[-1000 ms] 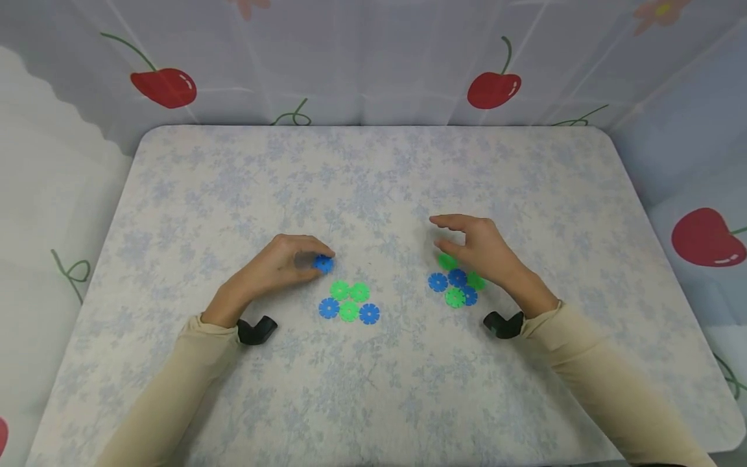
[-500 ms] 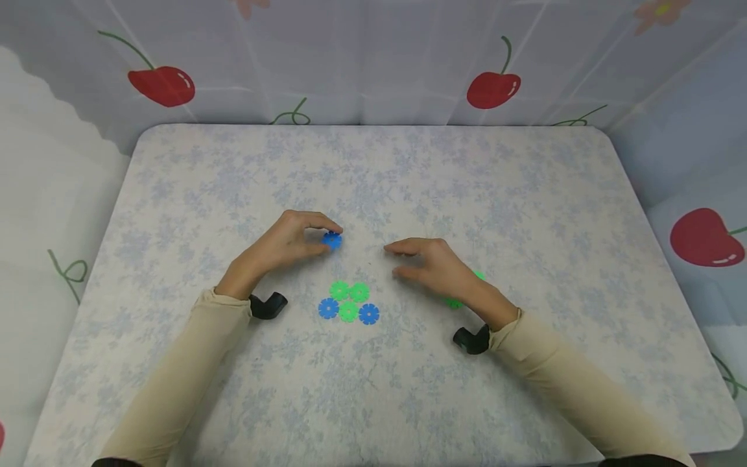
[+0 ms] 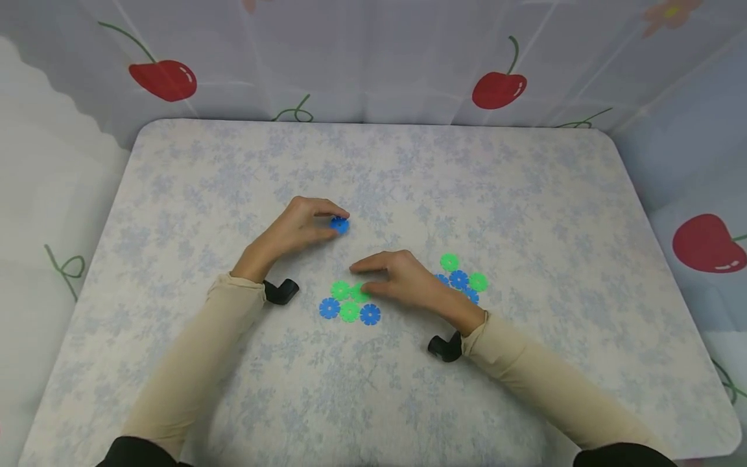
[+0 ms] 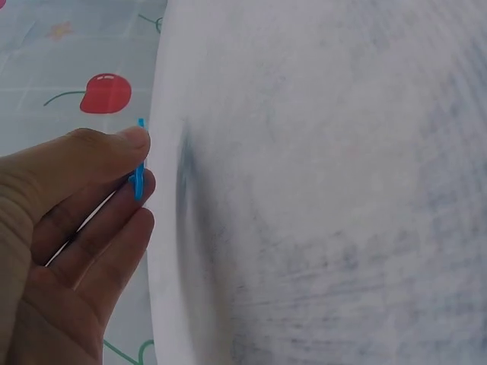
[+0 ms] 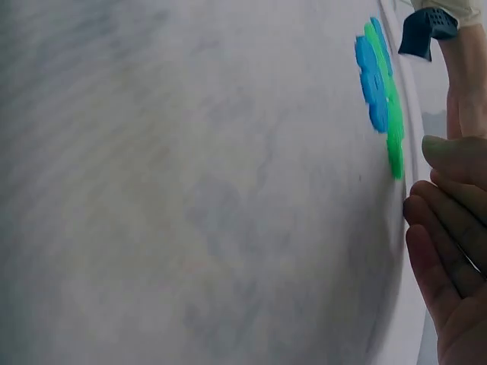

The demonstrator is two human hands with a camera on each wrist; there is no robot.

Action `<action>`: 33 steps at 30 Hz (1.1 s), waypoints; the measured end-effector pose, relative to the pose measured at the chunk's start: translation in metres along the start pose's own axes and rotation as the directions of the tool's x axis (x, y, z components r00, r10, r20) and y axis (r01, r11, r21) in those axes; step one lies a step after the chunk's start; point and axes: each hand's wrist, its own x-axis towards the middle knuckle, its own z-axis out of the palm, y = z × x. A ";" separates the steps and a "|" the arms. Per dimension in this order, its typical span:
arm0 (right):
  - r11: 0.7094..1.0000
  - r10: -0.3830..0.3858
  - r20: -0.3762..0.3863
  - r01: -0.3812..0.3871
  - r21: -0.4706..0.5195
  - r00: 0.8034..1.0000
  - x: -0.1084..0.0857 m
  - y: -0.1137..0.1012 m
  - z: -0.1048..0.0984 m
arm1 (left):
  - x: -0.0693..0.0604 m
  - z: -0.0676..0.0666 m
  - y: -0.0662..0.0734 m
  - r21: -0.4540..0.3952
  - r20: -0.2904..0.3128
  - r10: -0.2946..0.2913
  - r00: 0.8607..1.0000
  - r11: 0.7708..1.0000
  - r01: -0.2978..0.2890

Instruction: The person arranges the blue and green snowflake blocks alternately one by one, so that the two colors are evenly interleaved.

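The left hand (image 3: 292,228) pinches a blue disc (image 3: 340,226) in its grip above the desk (image 3: 373,402); a light rim hold should leave its notches free. Next lies a green disc (image 3: 356,296) by the thumb of the right hand (image 3: 403,280), its grip spread, contact hard to judge; edge-first lifting would probably spare neighbouring discs (image 3: 349,312).

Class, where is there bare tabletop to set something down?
Free: the table between the left hand and curtain; front, between left sleeve and right sleeve; right side, beyond the right disc cluster. Crowded: the middle, where the right hand hides part of the left disc cluster.
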 end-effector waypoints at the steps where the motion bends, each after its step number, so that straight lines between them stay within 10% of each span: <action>1: 1.000 -0.004 0.006 0.004 0.000 1.000 0.001 -0.001 0.002 | 0.001 0.000 -0.001 0.001 -0.001 -0.007 1.000 1.000 0.007; 33: 0.971 -0.104 0.061 0.114 -0.208 0.993 0.012 -0.021 0.025 | 0.005 0.006 -0.007 0.119 -0.131 -0.109 0.985 0.985 0.125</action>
